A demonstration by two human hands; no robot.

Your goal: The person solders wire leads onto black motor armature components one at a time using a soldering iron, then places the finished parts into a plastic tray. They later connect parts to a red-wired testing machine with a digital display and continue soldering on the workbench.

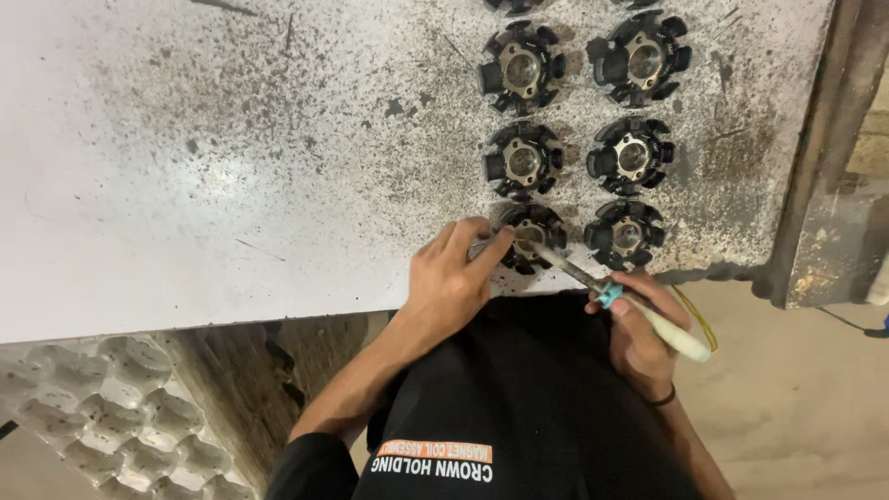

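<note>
- We see a moulded tray (111, 407) below the table's near left edge.
- Our left hand (454, 278) pinches the nearest stator core (530, 236).
- Six full cores form two columns far right; bare tabletop (204, 167) spreads left.
- Our right hand (644, 333) clasps a soldering iron (639, 310).

An orange-and-white printed label (433, 457) sits on the person's black shirt, bottom centre

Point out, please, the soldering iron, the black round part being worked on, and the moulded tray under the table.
Soldering iron (681, 339): head view, on its pale handle behind the right hand.
Black round part (540, 243): head view, on its rim right of the left fingers.
Moulded tray (130, 417): head view, lower left, on a ridge between cups.
</note>
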